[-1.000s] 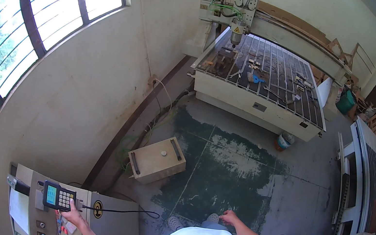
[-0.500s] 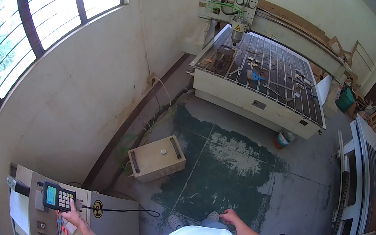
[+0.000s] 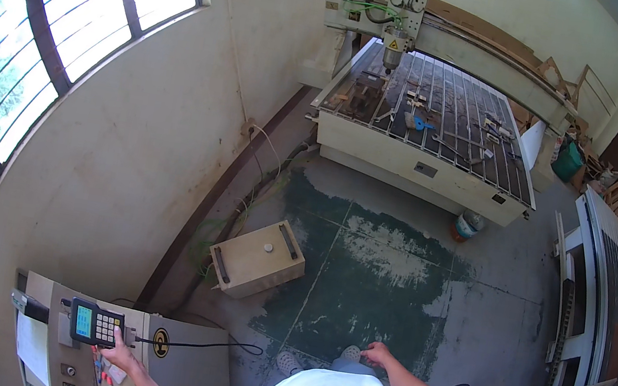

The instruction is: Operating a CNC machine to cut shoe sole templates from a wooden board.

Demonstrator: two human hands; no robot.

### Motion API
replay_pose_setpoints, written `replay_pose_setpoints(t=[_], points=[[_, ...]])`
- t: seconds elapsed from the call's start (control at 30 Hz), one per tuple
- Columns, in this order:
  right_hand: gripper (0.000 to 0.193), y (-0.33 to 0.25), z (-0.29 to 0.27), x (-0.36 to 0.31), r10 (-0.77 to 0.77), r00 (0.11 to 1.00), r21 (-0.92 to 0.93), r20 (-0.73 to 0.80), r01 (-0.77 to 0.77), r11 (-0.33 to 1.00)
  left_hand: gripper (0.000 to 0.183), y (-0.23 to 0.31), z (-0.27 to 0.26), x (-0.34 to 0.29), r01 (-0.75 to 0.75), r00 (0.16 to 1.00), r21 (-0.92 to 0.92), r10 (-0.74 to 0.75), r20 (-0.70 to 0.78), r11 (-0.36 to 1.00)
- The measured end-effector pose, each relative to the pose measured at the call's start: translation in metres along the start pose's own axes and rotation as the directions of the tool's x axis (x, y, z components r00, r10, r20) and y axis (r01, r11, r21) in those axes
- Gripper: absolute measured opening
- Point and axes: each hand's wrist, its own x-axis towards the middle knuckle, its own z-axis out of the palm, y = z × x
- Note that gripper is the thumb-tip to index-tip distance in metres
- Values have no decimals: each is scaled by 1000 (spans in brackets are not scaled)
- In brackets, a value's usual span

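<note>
My left hand (image 3: 121, 352) reaches to a black handheld controller (image 3: 96, 323) at the lower left, over the top of a grey cabinet. One finger stretches onto its keypad, beside the lit screen; the other fingers are partly hidden. A black cable (image 3: 200, 345) runs from the controller to the right. In front of my body, my right hand (image 3: 378, 355) hangs above the floor near my shoe, fingers loosely closed, with nothing visible in them. Across the room, the spindle (image 3: 392, 53) of a large router machine hangs over its slotted bed (image 3: 466, 97).
Wrenches, clamps and a blue tool (image 3: 419, 123) lie on the bed. A beige box (image 3: 258, 259) with two handles stands on the floor, by cables along the wall. A bucket (image 3: 467, 228) sits under the bed's front edge. Another machine frame (image 3: 592, 294) stands at right.
The spindle has shifted very slightly to the right over the bed. My left hand stays on the keypad, and my right hand stays nearly where it was.
</note>
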Motion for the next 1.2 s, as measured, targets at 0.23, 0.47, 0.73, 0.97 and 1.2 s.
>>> replay_pose_setpoints(t=[0.23,0.47,0.73,0.97,1.2], points=[[56,1,-1,1,-15,1000,-10,-3,15,1000,49,5,1,-4,-23,1000,-35,23,0,999],[56,1,0,2,24,1000,-22,-15,-24,999,54,10,1,-5,-23,1000,35,23,-11,999],[58,-1,0,1,-9,1000,-20,-8,9,1000,53,3,1,-2,-26,1000,-16,26,-13,1000],[63,-4,0,1,34,999,-17,-14,-34,999,51,-2,0,3,-41,999,41,42,-10,998],[62,-4,-1,0,9,1000,6,5,-9,1000,47,-1,1,1,-49,998,69,52,-39,996]])
